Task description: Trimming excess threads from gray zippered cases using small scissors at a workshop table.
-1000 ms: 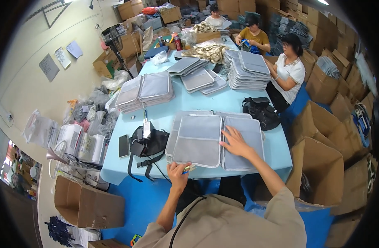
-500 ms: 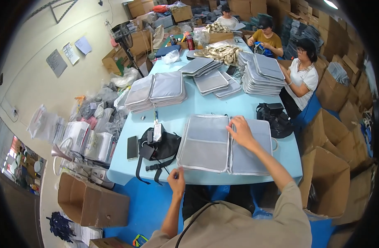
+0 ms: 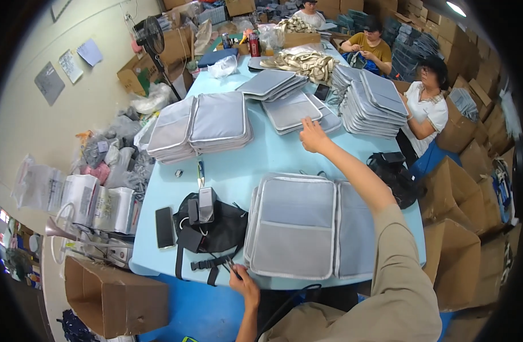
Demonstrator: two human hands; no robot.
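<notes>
My right hand is stretched across the table, its fingers closed at the near edge of a grey fabric case with pale piped edges. That case overlaps another flat case at the table's middle. Low at the table's near edge, my left hand is closed round small thread snips, their pale tip pointing away from me. Directly before me lies an opened grey case with a pocketed left panel. Its right panel is partly covered by my right sleeve.
Stacked grey cases stand at left and right. A black waist bag and a phone lie near left, another black bag at right. Beige straps lie farther back. Co-workers sit along the right side; open cartons flank the table.
My right hand has left the opened case and reached forward to the flat cases mid-table. My left hand stays by the near edge. The view has shifted, bringing the table closer.
</notes>
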